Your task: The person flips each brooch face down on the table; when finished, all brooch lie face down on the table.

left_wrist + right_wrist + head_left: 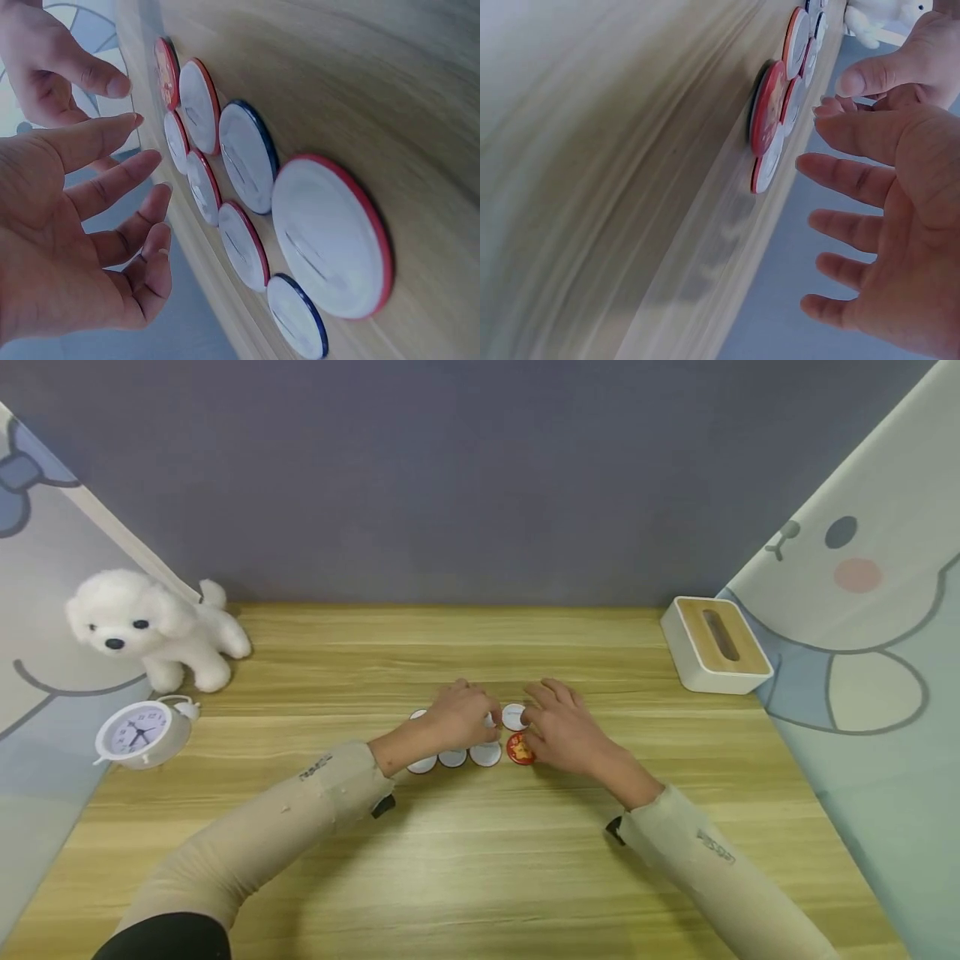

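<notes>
Several round button badges lie in two rows on the table, most showing white backs with a pin, such as the large red-edged badge (330, 232) in the left wrist view. One red badge (521, 748) at the right end of the near row shows its printed face, with a white-backed badge (513, 717) behind it. My left hand (461, 714) is over the rows, fingers loosely bent and holding nothing, as the left wrist view shows. My right hand (566, 731) hovers beside the red badge, its fingers spread and apart from the badges.
A white plush dog (161, 631) stands at the back left, with a white alarm clock (142, 735) in front of it. At the back right is a white tissue box (716, 645) with a wooden top. A grey-blue wall (450, 485) rises behind the table (465, 877).
</notes>
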### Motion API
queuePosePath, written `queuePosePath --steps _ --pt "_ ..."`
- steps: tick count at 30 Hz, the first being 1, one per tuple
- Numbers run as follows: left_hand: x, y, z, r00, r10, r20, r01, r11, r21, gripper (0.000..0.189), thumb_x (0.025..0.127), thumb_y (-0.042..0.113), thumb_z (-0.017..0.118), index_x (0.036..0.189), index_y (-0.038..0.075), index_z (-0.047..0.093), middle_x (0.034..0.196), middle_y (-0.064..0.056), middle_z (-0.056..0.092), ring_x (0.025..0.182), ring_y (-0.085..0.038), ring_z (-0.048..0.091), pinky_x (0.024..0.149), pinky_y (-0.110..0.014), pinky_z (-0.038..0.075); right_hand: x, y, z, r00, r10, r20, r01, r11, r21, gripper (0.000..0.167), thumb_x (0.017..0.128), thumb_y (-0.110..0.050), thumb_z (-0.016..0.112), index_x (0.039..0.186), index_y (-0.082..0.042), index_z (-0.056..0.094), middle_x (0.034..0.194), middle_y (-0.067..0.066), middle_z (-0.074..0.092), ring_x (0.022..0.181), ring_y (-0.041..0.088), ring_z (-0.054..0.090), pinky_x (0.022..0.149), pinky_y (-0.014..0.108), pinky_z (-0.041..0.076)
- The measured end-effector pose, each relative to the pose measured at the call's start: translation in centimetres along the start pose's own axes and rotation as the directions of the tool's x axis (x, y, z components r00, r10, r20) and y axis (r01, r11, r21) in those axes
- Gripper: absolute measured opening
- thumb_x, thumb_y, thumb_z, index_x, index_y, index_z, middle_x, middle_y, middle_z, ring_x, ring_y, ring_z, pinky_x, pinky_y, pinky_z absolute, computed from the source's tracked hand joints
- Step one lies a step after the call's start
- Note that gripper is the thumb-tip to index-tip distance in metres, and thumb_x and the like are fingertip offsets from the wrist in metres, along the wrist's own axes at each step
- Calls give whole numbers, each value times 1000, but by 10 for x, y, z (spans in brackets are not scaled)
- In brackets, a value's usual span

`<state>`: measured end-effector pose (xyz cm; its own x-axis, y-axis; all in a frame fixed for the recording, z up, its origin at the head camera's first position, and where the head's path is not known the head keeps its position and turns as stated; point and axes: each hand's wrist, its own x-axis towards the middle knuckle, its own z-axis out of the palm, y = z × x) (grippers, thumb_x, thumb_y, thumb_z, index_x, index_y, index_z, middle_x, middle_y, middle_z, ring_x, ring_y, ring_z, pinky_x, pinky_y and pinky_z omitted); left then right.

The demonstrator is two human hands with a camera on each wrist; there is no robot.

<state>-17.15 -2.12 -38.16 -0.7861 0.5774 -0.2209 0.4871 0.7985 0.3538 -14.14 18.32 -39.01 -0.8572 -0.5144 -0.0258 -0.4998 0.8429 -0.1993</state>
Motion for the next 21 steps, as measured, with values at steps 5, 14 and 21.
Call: queuePosePath --steps 5,14,21 --pt "2 5 4 999 41 -8 -40 999 18 17 92 31 72 102 18 76 107 -6 69 105 -29 55 91 -47 45 -7 3 2 1000 8 14 -8 1000 -7 21 88 -24 74 105 -11 73 152 18 45 145 46 30 112 68 28" --pt "5 12 13 999 43 19 -43 999 11 19 91 34 74 99 17 77 108 -5 68 107 -29 52 95 -51 43 -7 3 9 998 29 51 -30 1000 9 34 87 -36 77 110 -12 72 153 20 44 145 49 29 110 71 29" --pt "5 13 18 999 37 6 -37 998 47 14 89 31 75 95 18 77 107 -4 68 103 -27 51 90 -48 45 -7 1 13 996 47 74 -47 999 8 42 86 -41 77 118 -13 71 153 19 44 146 49 27 110 71 27"
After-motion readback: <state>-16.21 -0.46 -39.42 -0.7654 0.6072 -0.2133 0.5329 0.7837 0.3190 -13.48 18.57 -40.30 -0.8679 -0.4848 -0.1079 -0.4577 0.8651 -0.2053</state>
